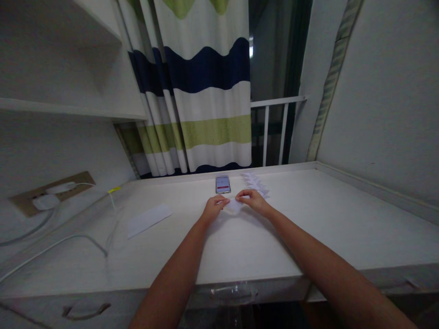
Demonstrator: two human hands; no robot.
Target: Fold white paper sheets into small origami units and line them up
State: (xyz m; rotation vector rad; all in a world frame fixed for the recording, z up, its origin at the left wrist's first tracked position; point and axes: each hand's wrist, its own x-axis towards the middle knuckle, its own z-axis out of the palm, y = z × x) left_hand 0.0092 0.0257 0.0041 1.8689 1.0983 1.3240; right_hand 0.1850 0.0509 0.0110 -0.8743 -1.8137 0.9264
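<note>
Two bare forearms, cut off at the bottom edge of the frame, reach across a pale desk (pixel 325 228), above a clear drawer handle (pixel 234 292) on the desk front. The left hand (pixel 213 208) and the right hand (pixel 253 200) meet over a small white paper (pixel 234 206). Each hand pinches one end of it between thumb and closed fingers. Whether the sheet rests on the desktop or is held just above it cannot be told. Its shape and any folds are too small and dim to make out.

Just beyond the left fingertips lies a phone (pixel 222 184) with its screen lit, the text unreadable. Just beyond the right fingers sits a heap of white paper pieces (pixel 255 183), its near edge partly hidden by that hand.

Well to the left of the fingers rests a long white slip (pixel 149 219). Farther left, a white cable (pixel 73 238) loops toward a plug (pixel 46 201) on the wall, blurred at the frame's margin.

Far behind the fingers hangs a striped curtain (pixel 209 91), with a white railing (pixel 274 132) beside it. The dark space past the rail is too dim to make out.
</note>
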